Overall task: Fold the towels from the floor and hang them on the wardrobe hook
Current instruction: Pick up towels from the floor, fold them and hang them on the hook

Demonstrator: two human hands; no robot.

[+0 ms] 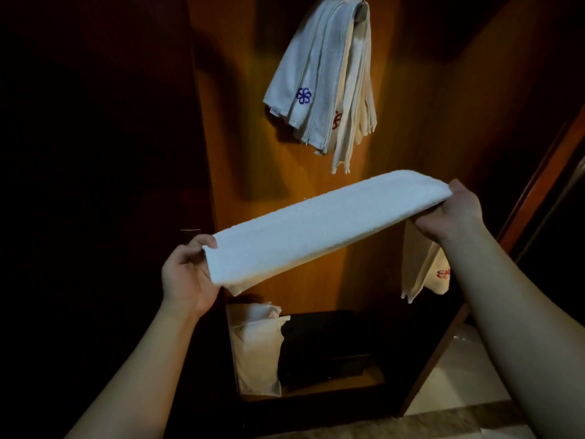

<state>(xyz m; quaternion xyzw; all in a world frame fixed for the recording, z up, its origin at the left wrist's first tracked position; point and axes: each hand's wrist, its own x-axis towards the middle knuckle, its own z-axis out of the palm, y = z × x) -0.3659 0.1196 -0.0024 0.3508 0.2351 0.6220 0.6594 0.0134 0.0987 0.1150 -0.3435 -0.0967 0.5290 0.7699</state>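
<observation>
I hold a white towel [319, 226] folded into a long strip, stretched level between both hands in front of the wardrobe. My left hand [188, 274] grips its lower left end. My right hand [456, 213] grips its upper right end, where a corner with a red emblem [443, 274] hangs down behind my wrist. Above, several folded towels [319, 83] hang from the metal hook [362, 7] on the wooden back panel; one bears a blue flower emblem, another a red one.
The wardrobe's wooden back panel [253, 160] is lit, its left side dark. At the bottom stand a white cloth bag [256, 346] and a dark box [332, 346]. A wooden door edge [538, 198] runs along the right; pale floor tiles [468, 381] show lower right.
</observation>
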